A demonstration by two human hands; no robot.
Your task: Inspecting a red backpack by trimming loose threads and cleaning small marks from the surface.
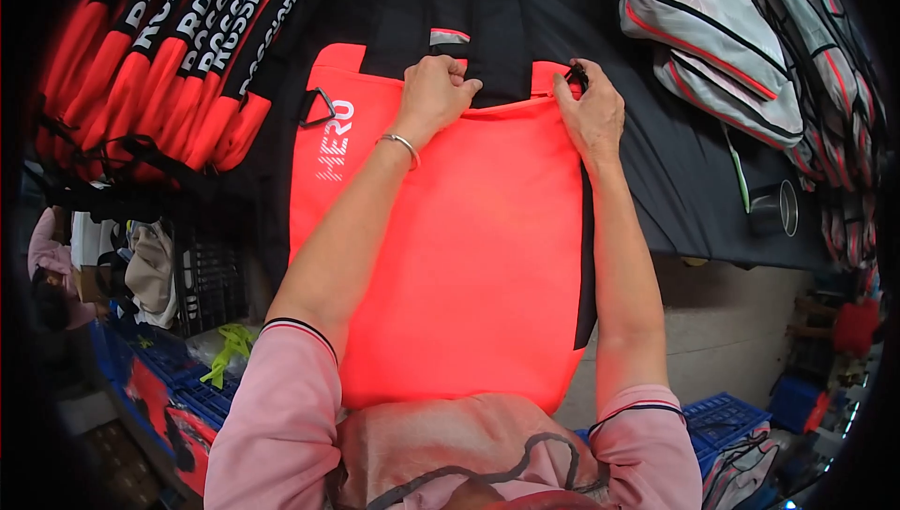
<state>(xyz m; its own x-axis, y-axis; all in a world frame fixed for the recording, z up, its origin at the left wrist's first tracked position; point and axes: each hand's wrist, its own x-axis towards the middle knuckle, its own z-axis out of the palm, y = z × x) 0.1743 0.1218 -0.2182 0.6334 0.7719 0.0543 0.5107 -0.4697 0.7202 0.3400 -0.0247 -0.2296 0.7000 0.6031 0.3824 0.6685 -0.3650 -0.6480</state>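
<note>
A bright red-orange bag (459,257) with black sides and white lettering hangs over the table's near edge, its lower end by my lap. My left hand (433,97) is closed at the bag's top edge, thumb and fingers gripping the fabric by the black straps (499,22). At the top right corner my right hand (592,114) pinches a small black buckle (576,77). A black ring (319,109) sticks out at the bag's top left corner. What lies under my left fingers is partly hidden.
Several red and black bags (178,69) lie stacked at the left. Grey bags (708,27) with red piping are piled at the right. A metal cup (774,210) stands near the right edge of the black-covered table (670,187). Blue crates (727,421) sit below.
</note>
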